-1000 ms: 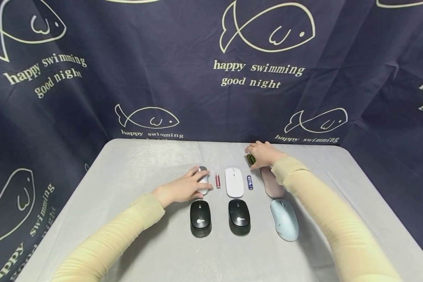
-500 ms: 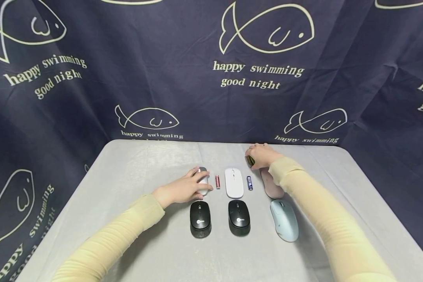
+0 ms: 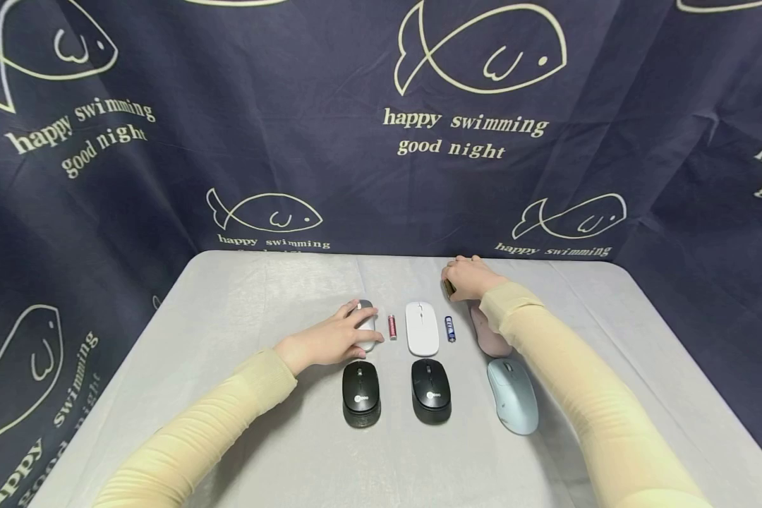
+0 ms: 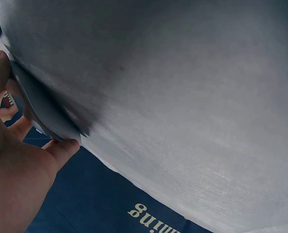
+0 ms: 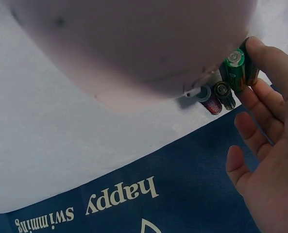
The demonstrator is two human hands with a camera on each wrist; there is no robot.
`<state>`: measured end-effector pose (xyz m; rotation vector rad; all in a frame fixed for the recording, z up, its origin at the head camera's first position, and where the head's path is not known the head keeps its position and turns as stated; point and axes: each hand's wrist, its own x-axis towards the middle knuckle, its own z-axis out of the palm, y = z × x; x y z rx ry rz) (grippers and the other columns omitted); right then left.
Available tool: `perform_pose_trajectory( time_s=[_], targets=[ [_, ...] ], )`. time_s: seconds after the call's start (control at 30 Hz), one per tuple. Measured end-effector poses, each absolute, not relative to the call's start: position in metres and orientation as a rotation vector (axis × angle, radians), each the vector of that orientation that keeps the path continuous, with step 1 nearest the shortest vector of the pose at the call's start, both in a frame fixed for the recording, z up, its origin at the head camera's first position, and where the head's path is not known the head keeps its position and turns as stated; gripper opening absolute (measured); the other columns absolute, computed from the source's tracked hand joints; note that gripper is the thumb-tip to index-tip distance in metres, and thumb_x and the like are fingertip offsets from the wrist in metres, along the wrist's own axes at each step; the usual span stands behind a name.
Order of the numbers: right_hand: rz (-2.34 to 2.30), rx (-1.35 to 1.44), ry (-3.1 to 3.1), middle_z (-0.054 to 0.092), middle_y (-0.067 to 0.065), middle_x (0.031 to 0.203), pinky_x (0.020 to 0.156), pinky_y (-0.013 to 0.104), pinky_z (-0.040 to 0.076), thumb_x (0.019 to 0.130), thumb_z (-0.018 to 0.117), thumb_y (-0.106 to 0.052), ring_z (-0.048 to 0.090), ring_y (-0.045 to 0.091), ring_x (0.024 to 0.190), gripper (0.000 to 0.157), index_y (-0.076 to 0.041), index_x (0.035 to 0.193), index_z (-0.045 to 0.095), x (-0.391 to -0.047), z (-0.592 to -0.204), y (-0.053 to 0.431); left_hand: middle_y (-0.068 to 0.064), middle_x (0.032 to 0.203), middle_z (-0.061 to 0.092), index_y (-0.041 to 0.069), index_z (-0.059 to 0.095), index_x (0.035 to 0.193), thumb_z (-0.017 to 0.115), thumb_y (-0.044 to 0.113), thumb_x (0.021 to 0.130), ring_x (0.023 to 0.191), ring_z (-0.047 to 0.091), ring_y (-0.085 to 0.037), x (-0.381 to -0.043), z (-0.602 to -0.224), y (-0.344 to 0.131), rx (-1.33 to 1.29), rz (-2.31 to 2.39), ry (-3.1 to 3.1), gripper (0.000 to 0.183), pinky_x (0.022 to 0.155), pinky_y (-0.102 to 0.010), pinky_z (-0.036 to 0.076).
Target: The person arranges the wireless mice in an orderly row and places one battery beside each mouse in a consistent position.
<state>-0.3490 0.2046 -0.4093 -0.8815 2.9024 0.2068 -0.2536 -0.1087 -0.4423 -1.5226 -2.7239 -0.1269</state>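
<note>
My left hand (image 3: 333,335) lies over a white and dark grey computer mouse (image 3: 367,326). Its thumb and fingers hold the mouse's ends, whose dark side (image 4: 44,104) shows in the left wrist view. At the table's far edge, my right hand (image 3: 471,277) pinches a green battery (image 5: 236,70) and a darker battery (image 5: 251,73) between thumb and fingers. Beside these stand a red battery (image 5: 211,103) and a dark gold-topped battery (image 5: 225,95). A pink mouse (image 3: 492,333) lies under the right wrist, partly hidden by the sleeve.
Between the hands lie a red battery (image 3: 391,327), a white mouse (image 3: 422,329) and a blue battery (image 3: 450,329). Nearer me are two black mice, left (image 3: 360,388) and right (image 3: 431,388), and a light blue mouse (image 3: 513,395). A dark blue curtain (image 3: 355,169) hangs behind the table.
The right hand has shifted slightly at the far edge, and its fingers now cover more of the batteries. The left hand and the mice stay where they were.
</note>
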Motion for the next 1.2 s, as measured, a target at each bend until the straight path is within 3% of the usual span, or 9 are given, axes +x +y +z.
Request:
perform_pose_trajectory(
  time_s=[0.9, 1.2],
  targets=[
    [0.116, -0.839, 2.929, 0.063, 0.011, 0.117, 0.082, 0.052, 0.043, 0.071, 0.079, -0.023, 0.053, 0.030, 0.104, 0.042, -0.007, 0.109, 0.067, -0.348, -0.401, 0.209, -0.019, 0.148, 0.032, 0.026, 0.057, 0.130, 0.060, 0.033, 0.091, 0.133, 0.025, -0.053, -0.253, -0.441, -0.109, -1.489, -0.142, -2.793, 0.040, 0.113, -0.056, 0.024],
    [0.079, -0.934, 2.970, 0.064, 0.010, 0.108, 0.078, 0.054, 0.046, 0.068, 0.079, -0.021, 0.055, 0.031, 0.101, 0.042, -0.006, 0.106, 0.068, -0.343, -0.392, 0.213, -0.017, 0.149, 0.032, 0.028, 0.057, 0.130, 0.061, 0.032, 0.091, 0.134, 0.024, -0.053, -0.253, -0.442, -0.110, -1.472, -0.169, -2.816, 0.039, 0.113, -0.056, 0.024]
  ],
)
